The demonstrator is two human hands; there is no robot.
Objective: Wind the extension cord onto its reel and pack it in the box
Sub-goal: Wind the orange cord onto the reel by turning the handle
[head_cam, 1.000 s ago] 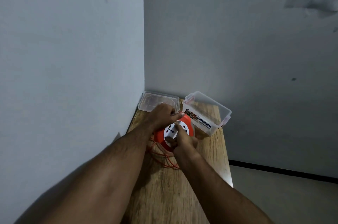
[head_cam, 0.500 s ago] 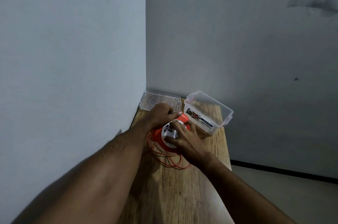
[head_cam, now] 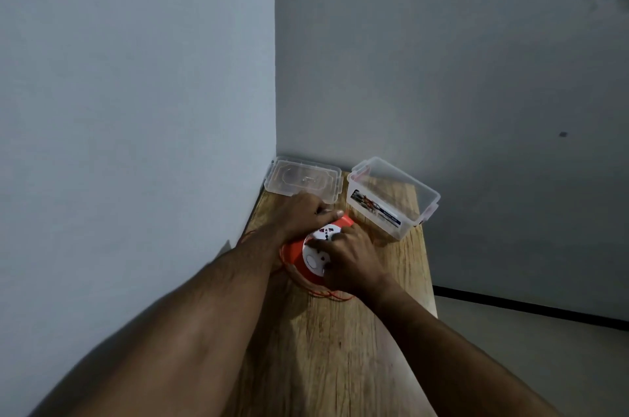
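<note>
here the orange reel point(head_cam: 293, 251) sits on the wooden table point(head_cam: 340, 348), and everything else is placed from it. its white socket face point(head_cam: 318, 248) is tilted up toward the camera. the left hand point(head_cam: 304, 214) lies over the reel's far left side, its fingers curled round the rim with one fingertip showing at the top edge, so it grips the reel. the right hand point(head_cam: 350, 258) lies on the near right part of the socket face, fingers bent down over it; it seems to hold the face or a winding knob there, but what sits under the fingers is hidden, so the exact hold cannot be told. loose loops of the orange cord point(head_cam: 326, 294) spill out on the table just below the reel on the near side, and a thin strand shows to the reel's left by the forearm. past the reel to the far right stands the clear plastic box point(head_cam: 418, 192), open-topped, with a printed label on the wall facing the reel; it is near the reel but not touching it. straight beyond the reel, in the corner of the grey walls point(head_cam: 136, 76), the clear lid point(head_cam: 303, 176) lies flat on the table, just behind the left hand.
</note>
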